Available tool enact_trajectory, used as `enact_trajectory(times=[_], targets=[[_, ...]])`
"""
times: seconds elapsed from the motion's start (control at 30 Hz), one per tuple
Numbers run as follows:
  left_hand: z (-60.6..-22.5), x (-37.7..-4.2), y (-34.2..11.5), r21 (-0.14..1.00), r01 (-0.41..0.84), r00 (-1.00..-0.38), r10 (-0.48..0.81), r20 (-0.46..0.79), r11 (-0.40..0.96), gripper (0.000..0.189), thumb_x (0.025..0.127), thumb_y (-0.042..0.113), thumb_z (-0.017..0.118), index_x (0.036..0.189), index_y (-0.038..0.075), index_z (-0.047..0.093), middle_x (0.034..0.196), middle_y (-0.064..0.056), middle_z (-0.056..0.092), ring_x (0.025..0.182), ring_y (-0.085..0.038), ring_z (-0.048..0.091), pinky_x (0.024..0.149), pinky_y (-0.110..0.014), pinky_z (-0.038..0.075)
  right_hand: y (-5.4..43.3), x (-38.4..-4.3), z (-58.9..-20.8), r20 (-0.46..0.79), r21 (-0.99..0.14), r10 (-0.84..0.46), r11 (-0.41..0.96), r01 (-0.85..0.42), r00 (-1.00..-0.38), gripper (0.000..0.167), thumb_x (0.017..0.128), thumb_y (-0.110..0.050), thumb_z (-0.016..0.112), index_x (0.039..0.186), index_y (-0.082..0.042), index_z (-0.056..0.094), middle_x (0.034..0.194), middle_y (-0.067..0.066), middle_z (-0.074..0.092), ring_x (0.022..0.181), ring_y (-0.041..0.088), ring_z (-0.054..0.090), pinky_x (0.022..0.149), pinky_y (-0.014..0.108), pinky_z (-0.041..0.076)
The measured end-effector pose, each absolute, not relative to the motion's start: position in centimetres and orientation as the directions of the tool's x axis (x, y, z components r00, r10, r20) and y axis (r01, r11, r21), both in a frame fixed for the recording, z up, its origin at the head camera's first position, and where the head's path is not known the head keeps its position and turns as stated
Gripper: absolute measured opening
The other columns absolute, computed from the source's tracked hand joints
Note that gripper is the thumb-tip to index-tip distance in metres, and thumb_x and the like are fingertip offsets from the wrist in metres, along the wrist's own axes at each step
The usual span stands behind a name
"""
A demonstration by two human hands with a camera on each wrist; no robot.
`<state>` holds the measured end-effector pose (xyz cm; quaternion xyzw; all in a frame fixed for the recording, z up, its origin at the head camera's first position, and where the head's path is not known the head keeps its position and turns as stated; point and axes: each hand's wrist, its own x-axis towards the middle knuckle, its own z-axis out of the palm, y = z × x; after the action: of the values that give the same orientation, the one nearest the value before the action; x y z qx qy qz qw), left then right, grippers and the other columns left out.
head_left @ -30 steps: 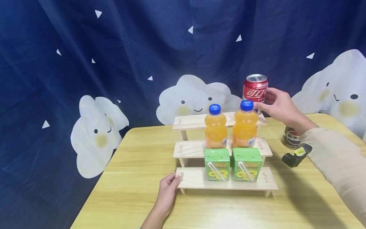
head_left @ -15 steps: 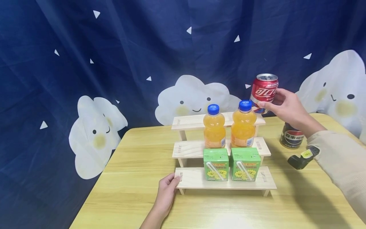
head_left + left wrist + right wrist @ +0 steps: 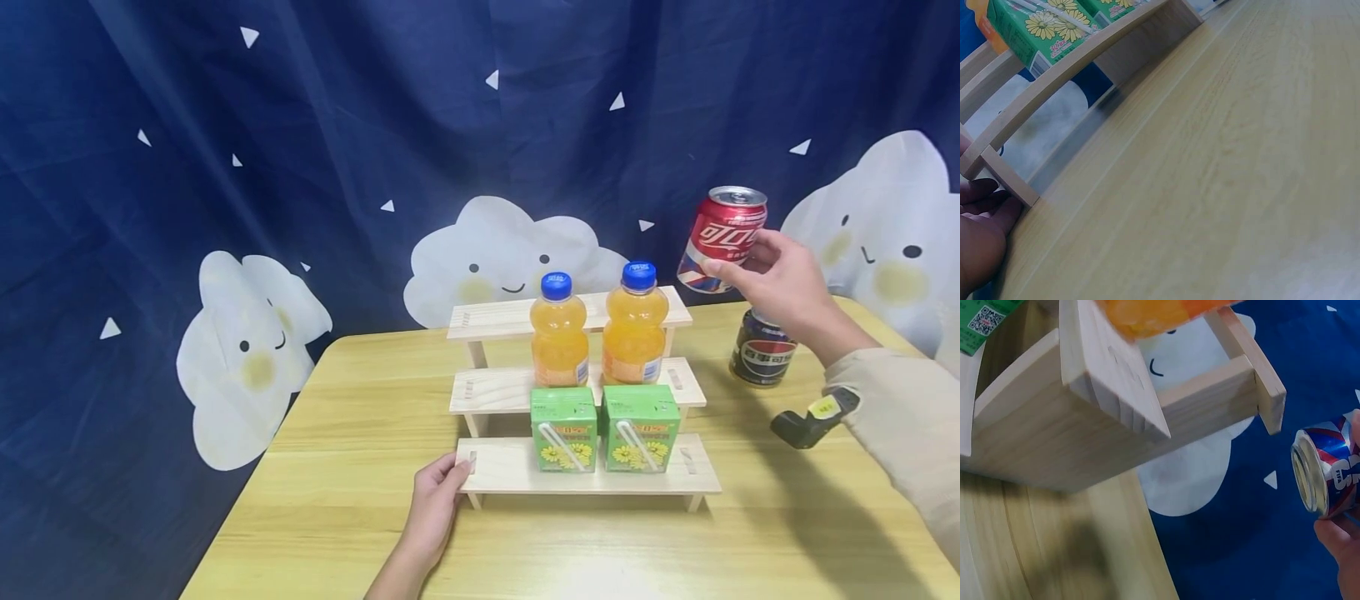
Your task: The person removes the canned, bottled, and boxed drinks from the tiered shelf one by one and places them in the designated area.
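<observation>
My right hand (image 3: 787,279) grips a red cola can (image 3: 723,237) in the air, just right of the top tier of a three-step wooden rack (image 3: 495,467). The can leans slightly; its blue, red and white lower part and bare bottom show in the right wrist view. At the rack's lowest left corner, my left hand (image 3: 435,508) pinches the board, thumb on top and fingers beneath. Two orange drink bottles (image 3: 558,337) with blue caps stand upright on the middle tier. Two green drink cartons (image 3: 562,433) with straws stand in front of them on the bottom tier.
A dark cola can (image 3: 761,350) stands on the wooden table (image 3: 337,467) right of the rack, partly behind my right hand and forearm. Behind the table hangs a dark blue curtain (image 3: 360,108) with white clouds. A black wrist device (image 3: 813,421) hangs by my right sleeve.
My right hand has carried the red cola can rightward and slightly up, away from the rack's top tier, and the can tilts more. My left hand keeps its hold on the rack.
</observation>
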<state>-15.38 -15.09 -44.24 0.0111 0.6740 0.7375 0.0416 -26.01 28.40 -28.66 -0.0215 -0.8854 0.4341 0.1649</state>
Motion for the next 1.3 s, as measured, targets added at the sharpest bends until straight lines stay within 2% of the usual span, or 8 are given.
enact_trajectory(times=[0.13, 0.23, 0.43, 0.57, 0.67, 0.87, 1.03, 1.3], targets=[[-44.3, -15.5, -15.1, 0.995, -0.045, -0.996, 0.081, -0.038, -0.091, 0.041, 0.095, 0.010, 0.048, 0.125, -0.018, 0.045, 0.117, -0.023, 0.057, 0.101, -0.014, 0.062, 0.092, -0.022, 0.051, 29.4, -25.9, -29.0, 0.288, -0.795, 0.220, 0.598, -0.105, -0.932, 0.079, 0.082, -0.050, 0.066, 0.142, -0.007, 0.038, 0.130, 0.017, 0.055, 0.092, -0.005, 0.054, 0.069, 0.004, 0.044], [-44.3, -15.5, -15.1, 0.995, -0.044, -0.996, 0.082, -0.036, -0.093, 0.042, 0.095, 0.010, 0.048, 0.126, -0.018, 0.045, 0.118, -0.023, 0.057, 0.101, -0.014, 0.061, 0.092, -0.022, 0.051, 30.1, -25.8, -29.4, 0.300, -0.811, 0.249, 0.576, -0.108, -0.921, 0.074, 0.081, -0.047, 0.068, 0.138, -0.007, 0.043, 0.121, 0.005, 0.059, 0.082, -0.013, 0.050, 0.065, 0.001, 0.041], [-44.4, -15.4, -15.1, 0.993, -0.050, -0.996, 0.074, -0.043, -0.104, 0.041, 0.094, 0.009, 0.048, 0.124, -0.018, 0.046, 0.115, -0.022, 0.058, 0.098, -0.012, 0.062, 0.090, -0.021, 0.052, 31.6, -25.7, -30.2, 0.275, -0.829, 0.324, 0.557, -0.053, -0.905, 0.072, 0.080, -0.048, 0.069, 0.138, -0.013, 0.044, 0.117, -0.004, 0.059, 0.081, -0.015, 0.048, 0.066, 0.002, 0.039], [-44.4, -15.4, -15.1, 0.993, -0.052, -0.996, 0.076, -0.044, -0.106, 0.041, 0.094, 0.009, 0.049, 0.125, -0.018, 0.046, 0.114, -0.020, 0.059, 0.096, -0.011, 0.062, 0.089, -0.021, 0.052, 32.7, -25.4, -30.9, 0.280, -0.859, 0.378, 0.509, -0.055, -0.882, 0.066, 0.080, -0.044, 0.071, 0.133, -0.015, 0.047, 0.094, -0.025, 0.056, 0.079, -0.015, 0.048, 0.064, -0.001, 0.039], [-44.3, -15.3, -15.1, 0.993, -0.054, -0.997, 0.069, -0.047, -0.109, 0.041, 0.094, 0.008, 0.049, 0.124, -0.019, 0.046, 0.111, -0.019, 0.060, 0.094, -0.011, 0.062, 0.088, -0.021, 0.053, 33.3, -25.4, -31.3, 0.291, -0.873, 0.400, 0.484, -0.070, -0.869, 0.060, 0.079, -0.040, 0.072, 0.129, -0.017, 0.048, 0.082, -0.033, 0.049, 0.077, -0.016, 0.048, 0.064, -0.001, 0.039], [-44.1, -15.2, -15.3, 0.992, -0.061, -0.996, 0.064, -0.055, -0.107, 0.041, 0.094, 0.008, 0.048, 0.124, -0.019, 0.045, 0.110, -0.017, 0.060, 0.095, -0.011, 0.062, 0.088, -0.021, 0.053, 34.4, -25.3, -32.2, 0.277, -0.877, 0.448, 0.479, -0.034, -0.850, 0.065, 0.080, -0.040, 0.072, 0.134, -0.015, 0.047, 0.077, -0.036, 0.047, 0.073, -0.017, 0.048, 0.059, 0.000, 0.040], [-44.2, -15.2, -15.1, 0.993, -0.064, -0.996, 0.067, -0.058, -0.102, 0.041, 0.094, 0.008, 0.047, 0.125, -0.019, 0.044, 0.113, -0.019, 0.059, 0.097, -0.011, 0.062, 0.090, -0.021, 0.052, 35.3, -25.0, -32.7, 0.256, -0.875, 0.499, 0.484, 0.021, -0.828, 0.071, 0.079, -0.044, 0.071, 0.138, -0.014, 0.044, 0.086, -0.032, 0.049, 0.074, -0.018, 0.045, 0.059, -0.001, 0.039], [-44.2, -15.4, -15.0, 0.993, -0.060, -0.996, 0.066, -0.054, -0.098, 0.041, 0.094, 0.008, 0.047, 0.125, -0.019, 0.045, 0.116, -0.022, 0.058, 0.099, -0.012, 0.061, 0.092, -0.021, 0.051, 36.3, -24.5, -33.3, 0.253, -0.888, 0.526, 0.459, 0.020, -0.812, 0.044, 0.080, -0.040, 0.071, 0.117, -0.032, 0.048, 0.076, -0.037, 0.044, 0.071, -0.018, 0.046, 0.059, -0.002, 0.040]])
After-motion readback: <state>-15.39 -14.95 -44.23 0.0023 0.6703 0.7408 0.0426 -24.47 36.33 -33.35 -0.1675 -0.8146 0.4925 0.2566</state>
